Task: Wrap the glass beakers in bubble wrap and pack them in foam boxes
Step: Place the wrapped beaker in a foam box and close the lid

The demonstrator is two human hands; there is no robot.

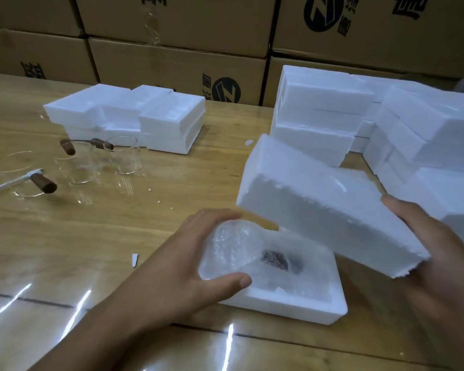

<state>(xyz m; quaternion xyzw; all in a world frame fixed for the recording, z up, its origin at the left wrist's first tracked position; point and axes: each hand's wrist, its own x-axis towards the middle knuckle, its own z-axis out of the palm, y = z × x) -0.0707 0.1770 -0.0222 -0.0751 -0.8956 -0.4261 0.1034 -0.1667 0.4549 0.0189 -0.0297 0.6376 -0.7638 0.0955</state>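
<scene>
- Foam box base (292, 306), white, sits on the wooden table (198, 170) close to the front edge, a bit right of mid-width. Head view, the only one.
- Bubble-wrapped beaker (233, 250) lies on its side in the base's cavity. Its left end sticks up over the base's left rim, and a dark brown patch shows through the wrap near the middle of the cavity.
- Left hand (188, 266) is clamped on that raised end, with fingers over the far side and thumb on the near side.
- Right hand (439, 263) grips the foam lid (319, 210) at its near right end. The thumb is on top and the fingers go underneath, out of sight.
- Lid is tilted, near end raised over the base's far right corner. Can't tell whether its far end touches the table.
- Hands are apart, one on each side of the base.
- Bare glass beakers (126, 156) with brown wooden handles stand toward the table's left edge, well apart from the base. A thin white rod (11, 182) lies by the leftmost one.
- Low foam stack (123, 116) sits just behind those beakers, toward the back edge.
- Taller foam stacks (319, 116) fill the table's back right corner and run down the right edge.
- Small white chip (134, 259) lies left of the left forearm.
- Cardboard cartons (172, 22) are stacked behind the table's back edge.
</scene>
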